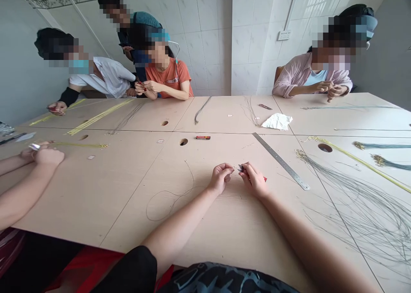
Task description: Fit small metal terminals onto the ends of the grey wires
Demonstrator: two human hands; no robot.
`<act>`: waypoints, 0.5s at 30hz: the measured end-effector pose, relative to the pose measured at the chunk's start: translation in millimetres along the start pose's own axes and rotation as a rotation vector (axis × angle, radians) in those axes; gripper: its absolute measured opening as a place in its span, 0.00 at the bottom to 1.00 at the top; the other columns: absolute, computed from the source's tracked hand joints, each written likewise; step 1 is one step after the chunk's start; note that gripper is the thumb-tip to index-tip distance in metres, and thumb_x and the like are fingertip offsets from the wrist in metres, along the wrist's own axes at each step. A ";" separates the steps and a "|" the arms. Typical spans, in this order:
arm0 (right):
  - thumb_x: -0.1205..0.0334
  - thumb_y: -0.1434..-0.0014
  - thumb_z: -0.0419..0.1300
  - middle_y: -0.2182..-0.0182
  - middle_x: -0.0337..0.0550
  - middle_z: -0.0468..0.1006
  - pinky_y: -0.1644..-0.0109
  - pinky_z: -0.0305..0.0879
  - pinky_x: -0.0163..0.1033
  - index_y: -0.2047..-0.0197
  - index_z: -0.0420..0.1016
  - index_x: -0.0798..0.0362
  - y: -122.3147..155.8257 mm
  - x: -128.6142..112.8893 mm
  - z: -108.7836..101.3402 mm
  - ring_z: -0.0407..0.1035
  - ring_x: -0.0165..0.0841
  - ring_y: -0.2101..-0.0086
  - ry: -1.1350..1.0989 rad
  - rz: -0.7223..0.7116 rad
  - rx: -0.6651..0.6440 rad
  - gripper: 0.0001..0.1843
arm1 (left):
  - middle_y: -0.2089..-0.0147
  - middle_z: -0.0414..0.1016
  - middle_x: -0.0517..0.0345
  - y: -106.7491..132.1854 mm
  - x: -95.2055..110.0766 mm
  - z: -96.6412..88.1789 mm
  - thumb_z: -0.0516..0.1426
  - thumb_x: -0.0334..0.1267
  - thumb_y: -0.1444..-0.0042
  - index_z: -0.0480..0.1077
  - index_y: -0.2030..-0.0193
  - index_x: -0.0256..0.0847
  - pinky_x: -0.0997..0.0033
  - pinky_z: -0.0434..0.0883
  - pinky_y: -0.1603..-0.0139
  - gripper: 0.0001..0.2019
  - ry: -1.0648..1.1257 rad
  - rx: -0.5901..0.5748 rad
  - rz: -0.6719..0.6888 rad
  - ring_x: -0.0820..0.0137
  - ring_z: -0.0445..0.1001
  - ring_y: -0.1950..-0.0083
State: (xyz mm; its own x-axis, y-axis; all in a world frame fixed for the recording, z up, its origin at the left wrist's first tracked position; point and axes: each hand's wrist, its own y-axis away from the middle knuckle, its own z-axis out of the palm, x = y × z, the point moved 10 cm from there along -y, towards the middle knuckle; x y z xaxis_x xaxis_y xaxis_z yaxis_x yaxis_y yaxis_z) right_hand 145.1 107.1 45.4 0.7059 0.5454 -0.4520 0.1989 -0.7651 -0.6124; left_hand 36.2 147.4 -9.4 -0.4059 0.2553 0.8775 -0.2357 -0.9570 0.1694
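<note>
Pinching small red-handled pliers (240, 168) in the right hand (253, 180); nose aimed left at the curled left hand (220, 177)

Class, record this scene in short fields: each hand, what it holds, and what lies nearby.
Left hand: raised, fingers curled beside a small silvery metal piece
Right hand: pinching that piece, a small red item showing beyond it
Nearby: long steel ruler, loose thin dark wire
Surface: pale wooden table
</note>
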 end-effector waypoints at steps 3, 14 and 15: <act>0.58 0.32 0.45 0.73 0.42 0.72 0.74 0.56 0.32 0.60 0.67 0.53 1.9 -0.7 0.9 0.65 0.29 0.76 0.049 -0.027 -0.030 0.12 | 0.81 0.59 0.68 -0.9 -1.3 -0.1 0.63 0.38 0.66 0.65 0.80 0.37 0.76 0.42 0.79 0.11 0.005 -0.012 -0.004 0.85 0.45 0.83; 0.57 0.33 0.47 0.74 0.41 0.72 0.74 0.54 0.32 0.61 0.69 0.53 1.9 -0.6 3.1 0.64 0.28 0.77 0.033 -0.009 -0.076 0.13 | 0.82 0.58 0.68 -1.1 -3.3 2.1 0.62 0.39 0.64 0.66 0.80 0.37 0.74 0.42 0.79 0.10 -0.068 -0.052 0.001 0.84 0.45 0.82; 0.57 0.33 0.47 0.74 0.41 0.72 0.73 0.54 0.32 0.62 0.68 0.53 1.7 0.3 3.6 0.64 0.28 0.77 0.027 -0.001 -0.080 0.13 | 0.82 0.58 0.68 -1.0 -3.4 2.1 0.62 0.39 0.64 0.66 0.80 0.37 0.74 0.42 0.79 0.09 -0.073 -0.051 0.000 0.84 0.45 0.82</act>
State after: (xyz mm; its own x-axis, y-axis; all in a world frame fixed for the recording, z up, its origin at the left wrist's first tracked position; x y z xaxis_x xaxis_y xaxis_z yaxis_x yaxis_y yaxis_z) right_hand 143.2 107.2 41.9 0.7236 0.5374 -0.4331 0.2525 -0.7902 -0.5584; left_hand 39.6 147.2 -11.6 -0.3410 0.2432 0.9080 -0.2814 -0.9481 0.1482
